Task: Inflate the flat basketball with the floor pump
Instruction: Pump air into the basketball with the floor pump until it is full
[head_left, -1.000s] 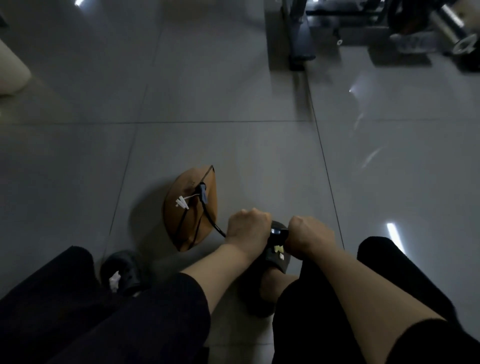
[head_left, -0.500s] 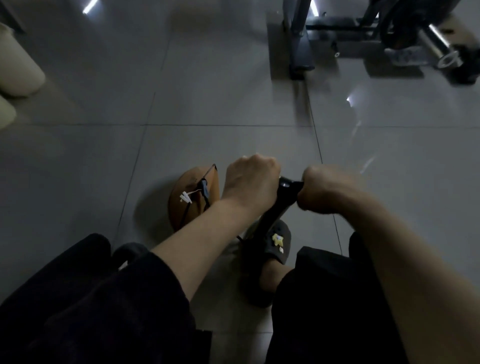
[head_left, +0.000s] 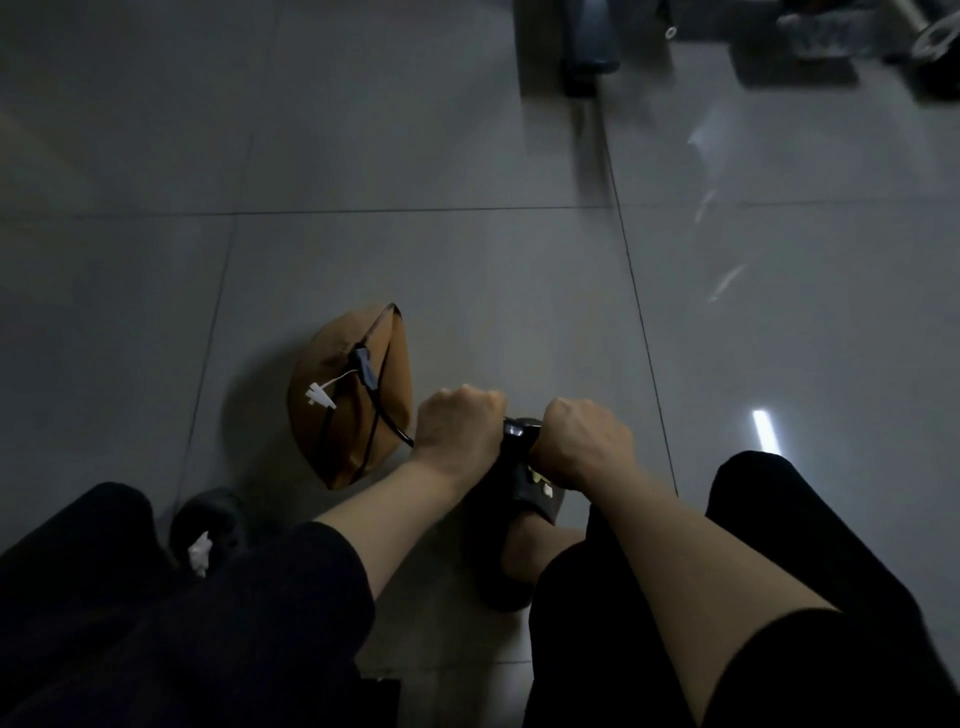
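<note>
The flat orange basketball (head_left: 343, 415) lies folded on the grey tiled floor, left of my hands. A black hose (head_left: 376, 400) runs across it from the pump, with a small white tag beside the connector. My left hand (head_left: 457, 421) and my right hand (head_left: 584, 441) are both closed on the black pump handle (head_left: 519, 431), low down near the floor. The pump body is hidden under my hands and arms.
My right foot in a black slipper (head_left: 524, 514) stands under the handle. My left slipper (head_left: 208, 525) is at the lower left. Dark exercise equipment (head_left: 589, 52) stands at the top, on the far floor.
Both hands have pushed the pump handle back down from the raised position of half a second ago. The ball stays where it was.
</note>
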